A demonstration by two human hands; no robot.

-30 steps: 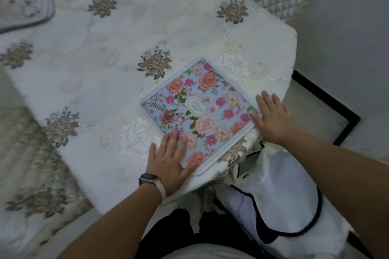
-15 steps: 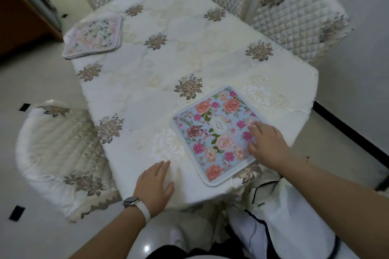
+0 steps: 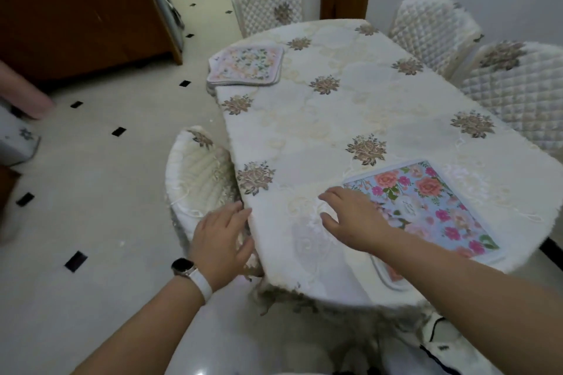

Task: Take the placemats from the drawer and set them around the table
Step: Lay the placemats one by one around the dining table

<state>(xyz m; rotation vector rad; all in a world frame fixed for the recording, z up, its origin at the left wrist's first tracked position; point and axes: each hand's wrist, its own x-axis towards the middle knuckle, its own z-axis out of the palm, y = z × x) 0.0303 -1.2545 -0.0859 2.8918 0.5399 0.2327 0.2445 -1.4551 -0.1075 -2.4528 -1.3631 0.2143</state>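
L hand (image 3: 221, 240): fingers (image 3: 234, 211) loosely spread, tips touching cloth at worktop (image 3: 350, 106) edge. R hand (image 3: 355, 222): fingers (image 3: 330, 195) spread, curved, holding nothing. At its 3 o'clock, blue floral placemat (image 3: 432, 207), flat on worktop. At 11 o'clock, far corner, pale placemat stack (image 3: 246, 65).

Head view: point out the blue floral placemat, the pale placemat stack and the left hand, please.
blue floral placemat (image 3: 426, 201), head view, on its flowered centre.
pale placemat stack (image 3: 247, 65), head view, middle of the top mat.
left hand (image 3: 221, 237), head view, back of the hand.
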